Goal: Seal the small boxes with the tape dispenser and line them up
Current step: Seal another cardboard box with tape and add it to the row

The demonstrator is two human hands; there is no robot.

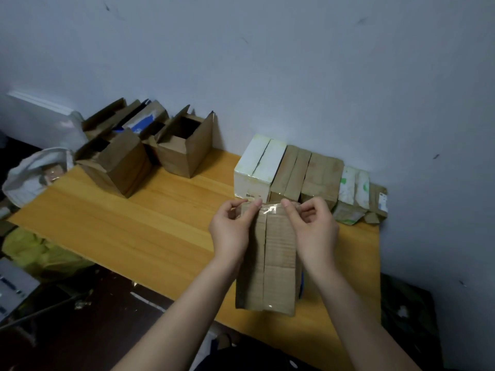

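A brown cardboard box (273, 258) stands on the wooden table (139, 223) in front of me, its top flaps closed along a middle seam. A strip of clear tape (269, 210) lies across its far edge. My left hand (233, 228) pinches the tape's left end at the box's far left corner. My right hand (313, 231) pinches the tape's right end at the far right corner. Behind it, a row of sealed boxes (308, 178) stands against the wall, a white one (257, 170) at its left end. No tape dispenser shows clearly.
Several open brown boxes (150, 151) stand at the table's far left. A white plastic bag (34, 175) lies off the left edge, a yellow bag (40, 253) below it. Something blue (302, 286) peeks out to the right of the held box. The wall runs close behind.
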